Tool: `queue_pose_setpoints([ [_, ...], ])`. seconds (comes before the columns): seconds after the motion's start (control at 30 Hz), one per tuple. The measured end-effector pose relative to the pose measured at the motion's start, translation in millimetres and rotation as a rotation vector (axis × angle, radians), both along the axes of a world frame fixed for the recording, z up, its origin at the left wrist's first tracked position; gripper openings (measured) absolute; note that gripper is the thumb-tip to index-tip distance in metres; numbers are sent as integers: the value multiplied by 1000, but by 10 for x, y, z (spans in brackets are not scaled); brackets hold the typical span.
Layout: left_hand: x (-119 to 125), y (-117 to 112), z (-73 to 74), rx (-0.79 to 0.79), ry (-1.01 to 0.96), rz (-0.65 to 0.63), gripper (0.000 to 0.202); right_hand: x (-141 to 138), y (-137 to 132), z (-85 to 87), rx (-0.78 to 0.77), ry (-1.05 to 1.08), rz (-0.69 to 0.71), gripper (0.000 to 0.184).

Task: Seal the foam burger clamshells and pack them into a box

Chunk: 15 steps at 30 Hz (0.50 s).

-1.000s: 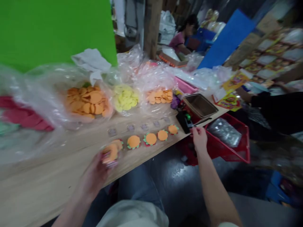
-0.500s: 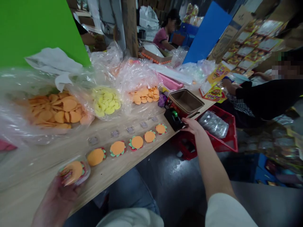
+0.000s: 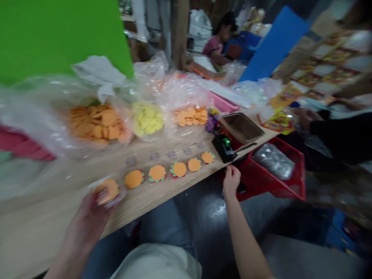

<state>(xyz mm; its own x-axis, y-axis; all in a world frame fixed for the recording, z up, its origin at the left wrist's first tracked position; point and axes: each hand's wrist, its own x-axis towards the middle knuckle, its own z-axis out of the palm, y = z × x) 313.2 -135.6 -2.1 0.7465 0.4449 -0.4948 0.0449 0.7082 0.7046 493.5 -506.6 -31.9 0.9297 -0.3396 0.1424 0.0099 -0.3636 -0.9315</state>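
Orange-topped, a clear-cased burger piece (image 3: 109,190) is being gripped by the left hand (image 3: 90,215), beside a row (image 3: 157,173) on the table (image 3: 142,205); near the tape dispenser (image 3: 224,149), the right hand (image 3: 231,180) is being held pinched together.

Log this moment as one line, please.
left hand: holding boxed burger | right hand: pinched, near tape dispenser | table: five burgers in a row
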Motion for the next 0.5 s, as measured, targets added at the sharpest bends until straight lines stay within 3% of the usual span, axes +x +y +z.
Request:
queue_pose_setpoints([
  [0.07, -38, -72, 81, 11, -44, -1, 25, -352, 441, 59, 88, 37, 127, 27],
  [0.2, -31, -189, 247, 4, -135, 27, 28, -1064, 1459, 336, 264, 225, 698, 23],
  [0.27, -49, -222, 320, 8, -166, 50, 26, -1318, 1876, 470, 312, 261, 895, 30],
  [0.37, -144, -232, 413, 11, -196, 83, 28, -1515, 2240, 575, 355, 266, 1028, 44],
  [0.5, -287, -163, 455, 0, -214, 124, 32, -1615, 2366, 623, 358, 260, 1105, 42],
])
